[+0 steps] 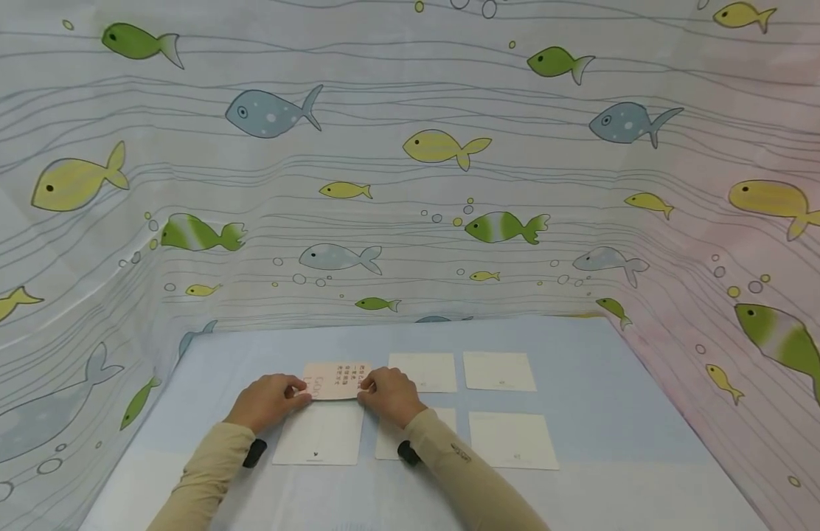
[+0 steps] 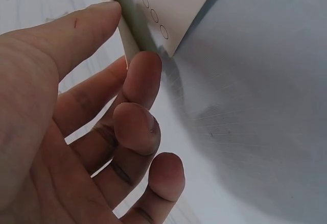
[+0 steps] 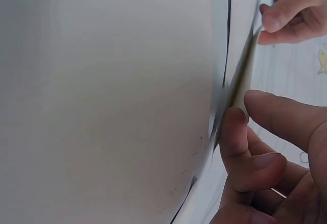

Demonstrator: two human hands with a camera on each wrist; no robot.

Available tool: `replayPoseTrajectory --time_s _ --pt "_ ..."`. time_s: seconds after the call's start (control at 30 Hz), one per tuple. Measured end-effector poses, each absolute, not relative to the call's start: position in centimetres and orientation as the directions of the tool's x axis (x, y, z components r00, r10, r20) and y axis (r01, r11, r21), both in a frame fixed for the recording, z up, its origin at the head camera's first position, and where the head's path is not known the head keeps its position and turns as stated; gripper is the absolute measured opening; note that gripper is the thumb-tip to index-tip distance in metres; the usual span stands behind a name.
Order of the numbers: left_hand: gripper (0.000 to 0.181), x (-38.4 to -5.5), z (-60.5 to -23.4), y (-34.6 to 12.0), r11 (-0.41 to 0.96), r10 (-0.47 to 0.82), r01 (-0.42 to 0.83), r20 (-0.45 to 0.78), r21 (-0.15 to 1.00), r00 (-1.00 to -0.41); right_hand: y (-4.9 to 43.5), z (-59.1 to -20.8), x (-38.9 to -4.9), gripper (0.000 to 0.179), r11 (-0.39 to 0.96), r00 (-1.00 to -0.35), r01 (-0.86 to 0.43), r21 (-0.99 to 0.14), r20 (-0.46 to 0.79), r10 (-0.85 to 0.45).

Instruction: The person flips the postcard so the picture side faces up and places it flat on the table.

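A pale pink card (image 1: 330,380) with printed dark lettering is held at its two sides, with its near edge raised. My left hand (image 1: 267,402) pinches its left side between thumb and forefinger, and my right hand (image 1: 391,397) pinches its right side. The left wrist view shows the card's thin edge (image 2: 127,50) between thumb and fingertips. In the right wrist view the card (image 3: 245,78) appears edge-on, stretching toward the other hand. Just in front of it lies a white card (image 1: 320,436) with a small dark mark.
Several more white cards lie to the right in two rows, among them a back one (image 1: 431,363), a back right one (image 1: 499,371) and a front right one (image 1: 512,440). My right arm partly covers another card (image 1: 443,420). Fish-patterned cloth (image 1: 410,221) surrounds the pale blue table (image 1: 609,413).
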State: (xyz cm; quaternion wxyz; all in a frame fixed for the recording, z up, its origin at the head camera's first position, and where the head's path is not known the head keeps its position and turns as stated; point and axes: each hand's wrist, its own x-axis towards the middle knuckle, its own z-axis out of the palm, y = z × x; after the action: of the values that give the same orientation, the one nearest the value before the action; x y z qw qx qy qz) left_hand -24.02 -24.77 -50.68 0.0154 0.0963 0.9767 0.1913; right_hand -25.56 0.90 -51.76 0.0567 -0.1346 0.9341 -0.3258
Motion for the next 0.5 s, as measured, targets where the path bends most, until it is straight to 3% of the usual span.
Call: replayPoseTrajectory --time_s 0.5 --pt "0.033 -25.1 -50.8 -24.3 0.917 0.152 0.151 0.027 0.37 -0.988 0.3 -51.6 -25.9 0.015 0.801 -0.97 -0.203 -0.563 0.005 -0.243"
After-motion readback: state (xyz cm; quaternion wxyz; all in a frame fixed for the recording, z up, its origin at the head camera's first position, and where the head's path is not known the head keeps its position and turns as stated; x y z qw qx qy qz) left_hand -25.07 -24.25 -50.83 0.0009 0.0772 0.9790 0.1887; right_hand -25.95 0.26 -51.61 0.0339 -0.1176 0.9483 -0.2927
